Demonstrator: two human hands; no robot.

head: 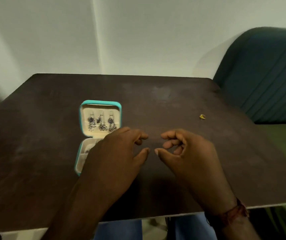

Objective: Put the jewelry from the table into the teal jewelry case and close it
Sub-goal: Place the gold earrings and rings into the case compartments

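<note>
Teal on the outside and cream-lined within, the small square jewelry case [100, 118] lay open on the dark brown table [173, 101], its lid flat and three dark beaded earrings [101, 122] hanging in a row inside it. Your left hand [114, 158] hovered over the case's lower tray, hiding most of it, with the fingers loosely curled and nothing gripped. Your right hand [185, 153] sat just beside it, thumb tips nearly meeting; its fingers were bent inward, and I could not tell whether they pinched anything small. One piece remained out: a small gold ring [202, 116], well beyond your right fingertips, toward the far right edge of the table and near the dark teal padded chair [263, 75].

My reading is that the ring was the next pick. You would have done well to reach with the right hand alone, pinch the ring from above between thumb and forefinger, since it would slide easily on that smooth top, and draw the left hand back off the tray so an empty compartment showed before you lowered the ring in.
</note>
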